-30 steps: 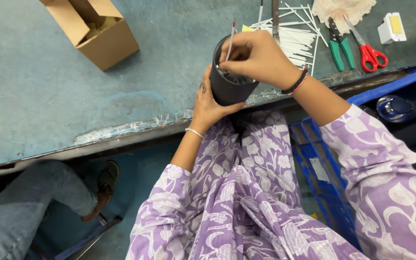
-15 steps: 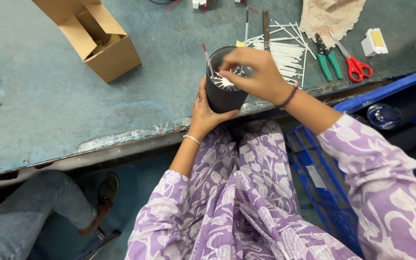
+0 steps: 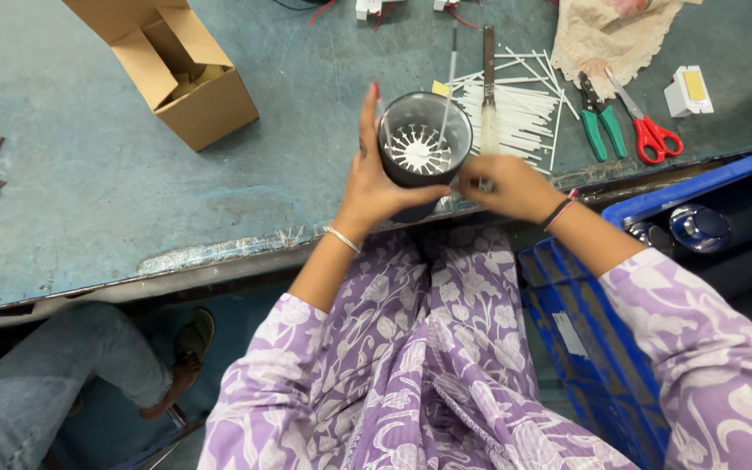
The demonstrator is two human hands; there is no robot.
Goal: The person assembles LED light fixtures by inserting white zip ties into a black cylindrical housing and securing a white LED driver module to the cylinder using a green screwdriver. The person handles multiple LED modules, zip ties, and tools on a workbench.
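The left hand (image 3: 374, 178) was clamped round the dark cylindrical housing (image 3: 426, 139), held at the near edge of the counter (image 3: 89, 200), its white finned insert (image 3: 419, 150) facing up. The right hand (image 3: 505, 185) was pinched shut on a thin white strip (image 3: 488, 130) beside the housing. The step appeared to be threading strips into the insert; aligning the strip with a slot seemed the next requirement.

left hand (image 3: 374, 178): fingers straight toward 12 o'clock, palm curved to 3 o'clock, gripping | right hand (image 3: 506, 185): fingers bent, pointing toward 9 o'clock
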